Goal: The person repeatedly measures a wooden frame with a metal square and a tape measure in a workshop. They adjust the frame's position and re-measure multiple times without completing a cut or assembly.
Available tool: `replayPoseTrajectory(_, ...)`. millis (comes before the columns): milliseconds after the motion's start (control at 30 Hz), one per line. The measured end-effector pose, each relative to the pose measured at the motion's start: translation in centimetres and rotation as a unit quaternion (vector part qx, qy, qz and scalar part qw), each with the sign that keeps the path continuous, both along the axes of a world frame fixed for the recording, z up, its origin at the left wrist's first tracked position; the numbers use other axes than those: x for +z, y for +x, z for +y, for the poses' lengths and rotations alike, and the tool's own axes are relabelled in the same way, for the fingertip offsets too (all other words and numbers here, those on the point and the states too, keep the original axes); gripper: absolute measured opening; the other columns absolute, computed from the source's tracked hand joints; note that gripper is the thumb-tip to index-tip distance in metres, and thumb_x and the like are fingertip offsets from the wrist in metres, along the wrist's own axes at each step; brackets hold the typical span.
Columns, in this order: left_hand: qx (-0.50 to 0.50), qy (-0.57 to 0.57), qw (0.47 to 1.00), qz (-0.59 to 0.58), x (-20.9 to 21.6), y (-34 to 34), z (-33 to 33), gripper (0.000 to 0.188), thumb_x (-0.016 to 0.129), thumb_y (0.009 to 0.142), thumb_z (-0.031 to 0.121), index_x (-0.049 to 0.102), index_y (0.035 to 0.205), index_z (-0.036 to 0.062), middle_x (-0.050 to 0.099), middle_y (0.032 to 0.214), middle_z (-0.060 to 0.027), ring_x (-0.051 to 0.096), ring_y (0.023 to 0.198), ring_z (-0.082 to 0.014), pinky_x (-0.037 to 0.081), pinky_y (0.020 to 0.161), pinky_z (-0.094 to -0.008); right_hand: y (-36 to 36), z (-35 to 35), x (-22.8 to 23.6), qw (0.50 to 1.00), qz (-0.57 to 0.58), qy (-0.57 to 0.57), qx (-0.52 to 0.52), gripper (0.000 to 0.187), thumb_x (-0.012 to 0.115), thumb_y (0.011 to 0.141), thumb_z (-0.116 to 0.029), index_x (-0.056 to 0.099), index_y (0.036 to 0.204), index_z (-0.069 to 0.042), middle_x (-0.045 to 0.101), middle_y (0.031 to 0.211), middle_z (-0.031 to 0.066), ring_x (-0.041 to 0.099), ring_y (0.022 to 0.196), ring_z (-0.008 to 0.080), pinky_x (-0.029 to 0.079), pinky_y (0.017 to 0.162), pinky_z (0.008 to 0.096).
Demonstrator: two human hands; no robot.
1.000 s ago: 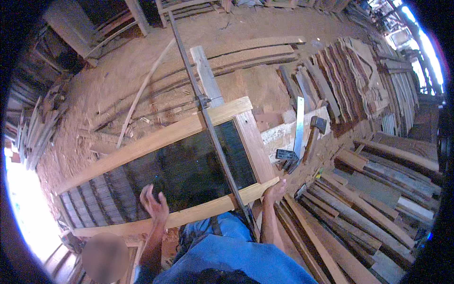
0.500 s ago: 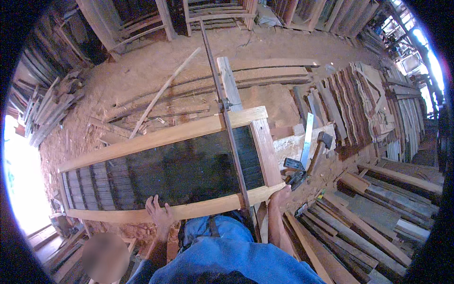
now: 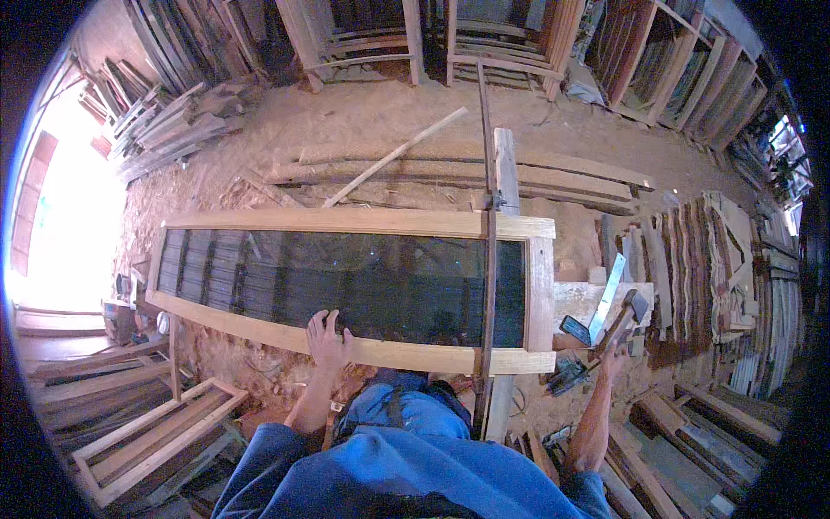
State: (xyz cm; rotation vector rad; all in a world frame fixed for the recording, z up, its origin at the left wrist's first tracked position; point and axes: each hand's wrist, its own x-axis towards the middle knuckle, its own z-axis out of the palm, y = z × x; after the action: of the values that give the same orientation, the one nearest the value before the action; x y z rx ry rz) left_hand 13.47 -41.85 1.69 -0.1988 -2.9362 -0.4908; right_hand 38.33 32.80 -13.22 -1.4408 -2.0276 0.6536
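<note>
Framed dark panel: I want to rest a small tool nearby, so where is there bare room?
Two patches: the dark panel between the left hand and the metal bar, and the dirt floor between the long boards and upright wood frames at top. Right of the panel is crowded: metal square, wooden-handled tool, right hand.

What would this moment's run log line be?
left hand: on near rail of wooden frame | right hand: at hammer-like tool, grip unclear | long bar: across frame
</note>
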Motion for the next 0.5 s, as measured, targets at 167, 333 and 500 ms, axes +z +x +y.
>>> replayPoseTrajectory(167,0.025,-0.017,1.000,0.008,-1.3,0.1,0.1,0.057,0.072,0.084,0.022,0.058,0.137,0.0041,0.052,0.142,-0.0210,0.047,0.135,-0.0419,0.037,0.115,-0.0552,-1.3,1.8,-1.7,0.978,-0.069,-0.187,0.063,0.065,0.077,0.096,-0.043,0.055,0.126,0.010,0.067,0.113,0.0228,0.067,0.102,0.0349,0.055,0.090,0.0461)
replayPoseTrajectory(333,0.067,0.045,0.995,0.059,-3.6,1.8,-2.6,0.054,0.069,0.093,0.031,0.057,0.138,0.0020,0.055,0.140,-0.0263,0.049,0.133,-0.0450,0.037,0.115,-0.0568,-1.6,6.6,1.6,0.957,-0.131,-0.239,0.102,0.040,0.069,0.097,-0.030,0.060,0.118,0.002,0.067,0.099,0.0143,0.066,0.087,0.0276,0.054,0.076,0.0397)
replayPoseTrajectory(500,0.478,-0.198,0.829,-0.213,-4.0,1.2,-8.9,0.065,0.065,0.100,0.040,0.050,0.147,-0.0028,0.055,0.143,-0.0306,0.051,0.134,-0.0478,0.039,0.115,-0.0562,-3.6,3.9,9.7,0.898,0.133,-0.396,0.138,0.026,0.067,0.093,-0.015,0.061,0.116,-0.006,0.067,0.080,0.0061,0.065,0.063,0.0186,0.053,0.057,0.0314)
